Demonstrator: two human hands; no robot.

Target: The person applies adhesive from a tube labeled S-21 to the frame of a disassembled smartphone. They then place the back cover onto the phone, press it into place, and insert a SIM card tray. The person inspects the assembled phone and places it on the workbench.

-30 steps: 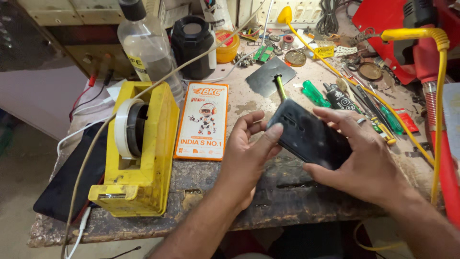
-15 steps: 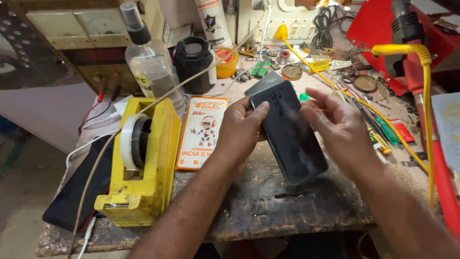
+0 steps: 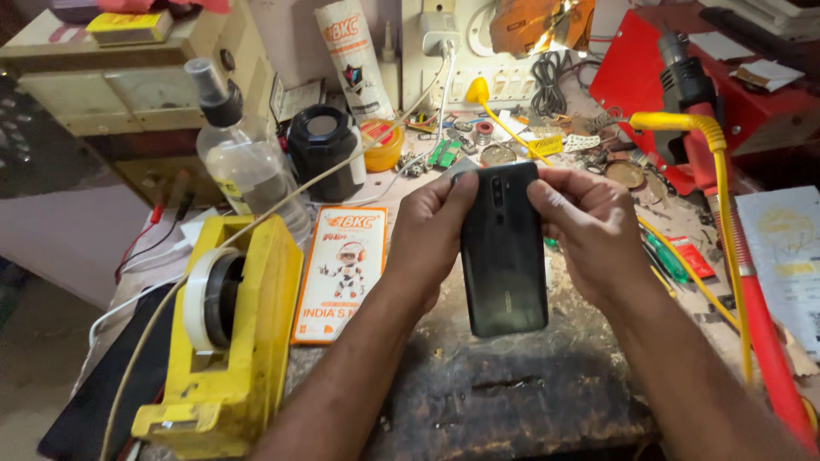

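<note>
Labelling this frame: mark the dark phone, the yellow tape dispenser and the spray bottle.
dark phone (image 3: 504,256), head view, middle of its back cover.
yellow tape dispenser (image 3: 256,341), head view, its yellow side wall.
spray bottle (image 3: 248,171), head view, its clear body.

Glossy dark phone back (image 3: 504,252) — smooth plastic or glass; yellow plastic tape dispenser (image 3: 235,341); worn, scarred wooden bench (image 3: 504,401) — rough, stained.

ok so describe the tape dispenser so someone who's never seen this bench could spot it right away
Start at the worn dark workbench and go to its near left corner, left of the left hand. The tape dispenser stands there, a chunky yellow block holding a pale roll of tape. It sits just left of the flat orange packet and is the biggest yellow thing on the bench.
</note>
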